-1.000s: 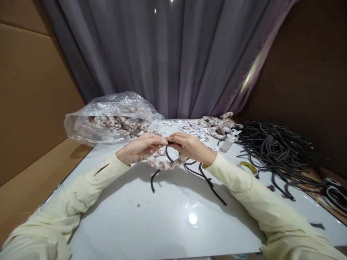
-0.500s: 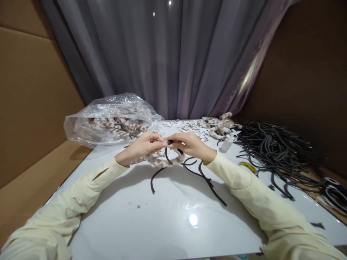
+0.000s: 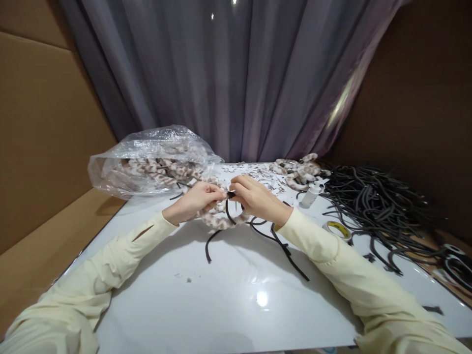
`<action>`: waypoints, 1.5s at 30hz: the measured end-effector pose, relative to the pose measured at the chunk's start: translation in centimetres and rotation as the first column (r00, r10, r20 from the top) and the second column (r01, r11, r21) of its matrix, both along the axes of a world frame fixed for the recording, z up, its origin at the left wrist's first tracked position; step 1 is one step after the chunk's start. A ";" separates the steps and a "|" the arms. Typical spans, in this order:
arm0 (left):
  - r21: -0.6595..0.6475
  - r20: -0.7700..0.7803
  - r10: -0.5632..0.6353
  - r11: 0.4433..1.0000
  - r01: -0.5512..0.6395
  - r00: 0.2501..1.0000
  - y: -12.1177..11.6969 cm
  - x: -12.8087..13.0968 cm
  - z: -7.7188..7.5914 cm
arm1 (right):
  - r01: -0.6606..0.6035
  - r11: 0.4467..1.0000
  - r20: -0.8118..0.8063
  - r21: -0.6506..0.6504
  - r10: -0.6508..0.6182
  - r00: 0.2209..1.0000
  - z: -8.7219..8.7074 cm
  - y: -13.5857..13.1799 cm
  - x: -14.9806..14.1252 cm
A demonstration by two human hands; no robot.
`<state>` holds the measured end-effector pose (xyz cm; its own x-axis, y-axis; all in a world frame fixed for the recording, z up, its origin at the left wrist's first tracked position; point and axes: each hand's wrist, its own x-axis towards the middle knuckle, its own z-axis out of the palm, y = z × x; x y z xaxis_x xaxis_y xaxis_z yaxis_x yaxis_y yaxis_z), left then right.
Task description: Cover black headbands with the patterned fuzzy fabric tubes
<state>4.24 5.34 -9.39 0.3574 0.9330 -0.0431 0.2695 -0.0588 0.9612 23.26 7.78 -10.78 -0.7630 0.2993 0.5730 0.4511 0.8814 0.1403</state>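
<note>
Black headband [image 3: 227,209] end is pinched betw. both fingertips above the table [image 3: 221,295] – left hand [image 3: 195,200] closed on the spotted fabric sleeve [image 3: 217,221], right hand [image 3: 254,199] closed on the bare tip. Band curves down & toward the wearer; hands equally near.

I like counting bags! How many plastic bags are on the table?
1: the clear crinkled plastic bag of spotted fabric bands, on the white table's far left. None seems hidden.
</note>
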 end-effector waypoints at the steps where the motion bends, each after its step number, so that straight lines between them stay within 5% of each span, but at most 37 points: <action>1: -0.022 0.025 0.019 1.000 -0.019 1.000 0.1 0.0 -0.1 | 0.030 0.994 0.057 0.105 -0.037 0.998 0.0 -0.2 -0.2; 7: -0.075 0.082 0.029 0.997 -0.023 0.996 0.2 0.1 0.2 | -0.105 0.891 0.255 0.441 -0.012 0.967 -0.9 -0.7 -0.8; 18: -0.171 0.115 0.040 0.985 -0.020 0.993 0.1 0.4 -0.2 | 0.002 0.879 0.189 0.476 -0.104 0.976 -1.5 -1.0 -0.7; 21: -0.083 0.066 0.019 0.996 -0.014 0.998 0.3 0.2 -0.4 | -0.002 0.880 0.208 0.475 -0.110 0.972 -1.5 -0.9 -0.7; 25: 0.123 -0.203 -0.069 0.988 0.095 0.977 0.2 -0.2 -0.4 | -0.009 0.906 0.222 0.424 -0.094 0.970 -1.4 -0.7 -0.3; 32: 0.506 -0.471 0.031 0.828 0.242 0.881 -0.6 0.1 -0.9 | -0.053 0.975 0.153 0.215 0.020 0.988 -1.8 -1.0 0.9; 41: 0.661 -0.509 0.054 0.664 0.350 0.859 -0.5 0.6 -2.5 | -0.075 0.995 0.007 0.061 0.075 0.997 -2.6 -2.2 2.6; 45: 0.686 -0.498 0.049 0.633 0.359 0.866 -0.2 0.4 -2.6 | -0.101 0.995 0.005 -0.003 0.101 0.995 -2.4 -2.3 2.8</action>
